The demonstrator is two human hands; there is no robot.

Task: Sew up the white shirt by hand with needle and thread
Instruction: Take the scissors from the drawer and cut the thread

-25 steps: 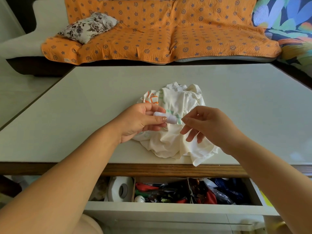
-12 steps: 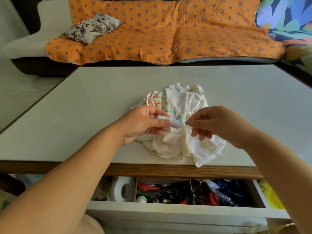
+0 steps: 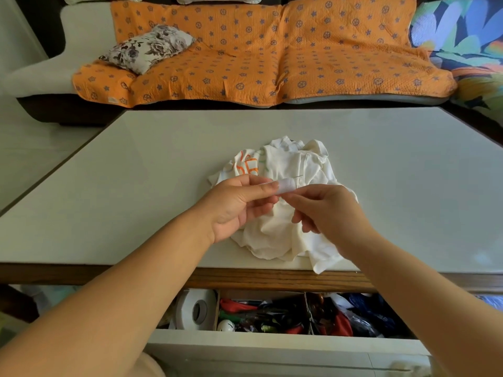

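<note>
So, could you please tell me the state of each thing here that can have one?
white shirt: crumpled on the table.
spool: held above the white shirt.
needle: juts from the spool's far end.
left hand: grips the spool.
right hand: fingertips pinched beside the spool; what they hold is unclear.
drawer: pulled open, full.

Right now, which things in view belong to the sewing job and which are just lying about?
Job in hand: shirt; spool, held in the left hand; needle by the spool; right hand, fingertips at the spool.

Lying about: tape roll and clutter in the open drawer; cushion; sofa cover.
</note>
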